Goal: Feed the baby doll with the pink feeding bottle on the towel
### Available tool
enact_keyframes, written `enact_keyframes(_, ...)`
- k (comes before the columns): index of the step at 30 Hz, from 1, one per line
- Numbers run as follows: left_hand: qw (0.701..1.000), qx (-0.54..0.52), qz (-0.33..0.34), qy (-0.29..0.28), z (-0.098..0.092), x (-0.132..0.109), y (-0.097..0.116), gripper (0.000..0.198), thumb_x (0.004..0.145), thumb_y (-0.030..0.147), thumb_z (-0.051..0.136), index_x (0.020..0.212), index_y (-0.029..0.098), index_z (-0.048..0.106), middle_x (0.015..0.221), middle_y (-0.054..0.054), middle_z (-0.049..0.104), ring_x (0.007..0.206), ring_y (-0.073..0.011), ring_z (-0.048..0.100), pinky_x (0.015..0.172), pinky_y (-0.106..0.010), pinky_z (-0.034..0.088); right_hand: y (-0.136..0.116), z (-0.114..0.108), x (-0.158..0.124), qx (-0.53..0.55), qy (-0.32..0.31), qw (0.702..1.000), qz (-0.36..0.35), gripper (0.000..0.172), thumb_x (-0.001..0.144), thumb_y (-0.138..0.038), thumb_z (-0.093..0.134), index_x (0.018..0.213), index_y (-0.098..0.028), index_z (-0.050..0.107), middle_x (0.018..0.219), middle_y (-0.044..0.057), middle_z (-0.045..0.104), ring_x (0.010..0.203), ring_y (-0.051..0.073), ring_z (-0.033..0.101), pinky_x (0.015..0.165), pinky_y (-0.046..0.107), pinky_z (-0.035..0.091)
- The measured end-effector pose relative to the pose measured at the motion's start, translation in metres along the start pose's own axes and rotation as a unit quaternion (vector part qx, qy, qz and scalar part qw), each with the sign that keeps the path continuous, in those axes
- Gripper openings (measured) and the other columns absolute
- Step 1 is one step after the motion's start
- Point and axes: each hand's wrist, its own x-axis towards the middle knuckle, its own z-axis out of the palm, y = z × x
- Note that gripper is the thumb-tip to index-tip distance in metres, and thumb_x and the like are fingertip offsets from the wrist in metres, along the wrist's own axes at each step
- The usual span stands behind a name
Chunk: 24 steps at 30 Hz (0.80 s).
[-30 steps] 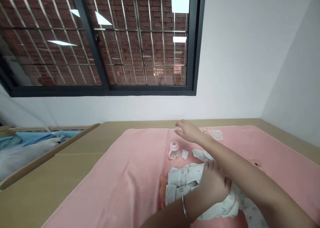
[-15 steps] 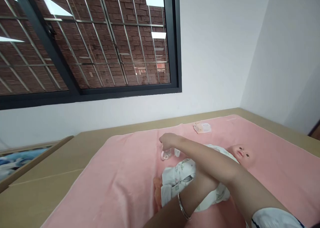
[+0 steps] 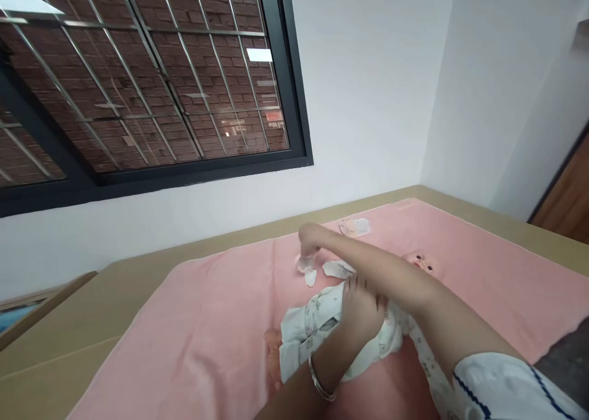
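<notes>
A baby doll point(image 3: 421, 261) in white printed clothes point(image 3: 317, 312) lies on its back, head to the right and bare feet point(image 3: 273, 352) to the left. My left hand point(image 3: 361, 312), below a silver bangle, curls its fingers over the clothes at the doll's middle. Above it crosses my right forearm. Beyond the doll, my right hand point(image 3: 310, 239) bends downward with closed fingers, mostly hidden. Just under it is a small whitish piece point(image 3: 310, 277), too unclear to name. A white strip of cloth point(image 3: 338, 268) lies between the two hands.
A pink sheet point(image 3: 221, 322) covers a tan padded surface point(image 3: 59, 340) with a raised edge at left. Near the sheet's far edge lies a small clear packet point(image 3: 354, 226). A white wall and a barred window point(image 3: 184, 82) stand behind.
The view has turned to the right. My left hand's fingers now show on the clothes, where the right forearm hid them. My right hand has tipped downward over the whitish piece.
</notes>
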Motion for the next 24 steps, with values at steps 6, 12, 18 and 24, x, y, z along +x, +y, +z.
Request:
enact_keyframes(6,0.995,0.09,0.003,-0.037,-0.01,-0.003,0.003,0.041,0.094,0.027,0.059,0.133,0.013,0.061,0.129,-0.018,0.067,0.119,-0.0367,0.061,0.103,-0.058,0.052,0.125,0.012,-0.029,-0.007,0.001,0.986,0.168,0.022,0.063,-0.005,0.067,0.083,-0.002,0.075,0.072,0.014,0.071,0.071,0.024,0.071,0.07,0.032,0.055)
enact_keyframes(12,0.992,0.116,0.011,-0.044,-0.002,-0.005,-0.003,0.044,0.096,0.029,0.053,0.137,0.014,0.057,0.133,-0.018,0.065,0.123,-0.0371,0.06,0.104,-0.058,0.05,0.187,0.041,-0.059,-0.009,-0.012,0.97,0.242,0.02,0.059,-0.005,0.067,0.077,-0.003,0.075,0.066,0.013,0.069,0.071,0.025,0.071,0.07,0.031,0.053)
enact_keyframes(18,0.991,0.119,0.035,-0.052,-0.002,-0.005,-0.01,0.046,0.098,0.031,0.049,0.14,0.013,0.055,0.134,-0.019,0.064,0.123,-0.0378,0.059,0.102,-0.057,0.051,0.2,0.036,-0.073,0.025,-0.027,0.963,0.267,0.019,0.067,-0.009,0.068,0.084,-0.003,0.075,0.066,0.011,0.068,0.071,0.022,0.07,0.07,0.029,0.053)
enact_keyframes(24,0.99,0.125,0.052,-0.048,-0.004,-0.005,-0.013,0.045,0.101,0.033,0.044,0.14,0.012,0.054,0.133,-0.02,0.064,0.122,-0.0375,0.06,0.1,-0.056,0.053,0.208,0.035,-0.065,0.039,-0.018,0.96,0.276,0.02,0.068,-0.009,0.074,0.086,-0.001,0.074,0.068,0.015,0.069,0.074,0.028,0.071,0.073,0.035,0.056)
